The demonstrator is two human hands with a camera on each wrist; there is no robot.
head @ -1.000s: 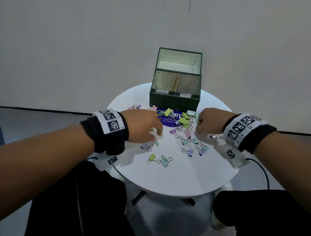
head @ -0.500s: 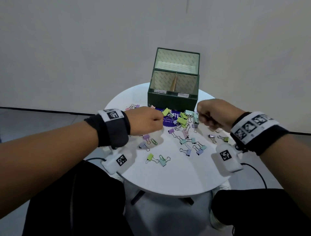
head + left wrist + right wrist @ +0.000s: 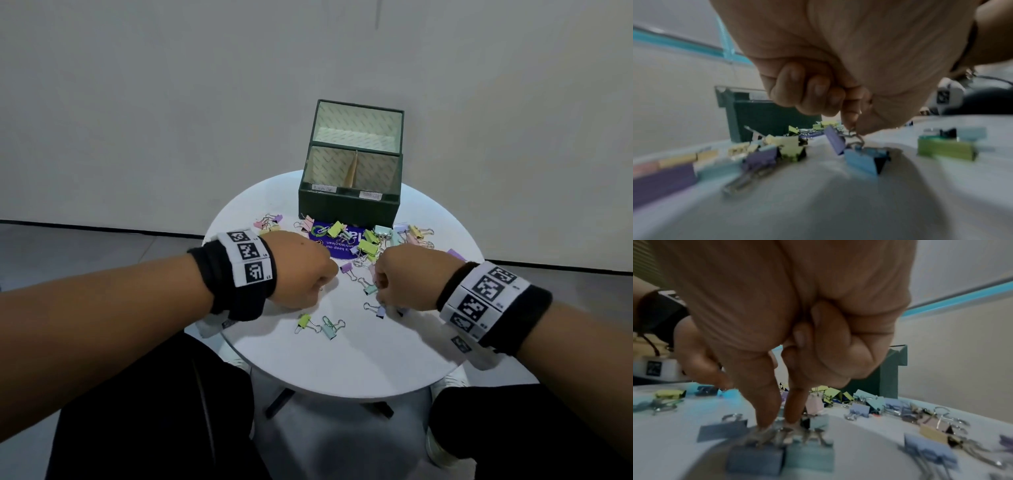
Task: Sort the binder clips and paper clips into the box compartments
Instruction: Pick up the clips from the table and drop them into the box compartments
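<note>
A dark green box [image 3: 349, 209] with its lid up stands at the back of the round white table [image 3: 359, 363]; a brown divider splits its front part into two labelled compartments. Pastel binder clips [image 3: 368, 245] and a few paper clips lie scattered in front of it. My left hand [image 3: 308, 272] is low over the table, left of the pile. In the left wrist view its thumb and forefinger [image 3: 854, 129] pinch the wire handle of a blue binder clip [image 3: 861, 158]. My right hand [image 3: 394, 284] has thumb and forefinger [image 3: 779, 425] down on the handles of a blue clip [image 3: 756, 458] and a teal clip [image 3: 809, 454].
A round purple sticker [image 3: 329, 247] lies under the clips near the box. A green clip [image 3: 304, 321] and a teal clip [image 3: 330, 329] sit apart toward the near edge. My knees are just below the table rim. A plain wall stands behind.
Both hands have dropped from a raised position onto the clips. The right hand came down and toward me, away from the box. The left hand now pinches a clip handle.
</note>
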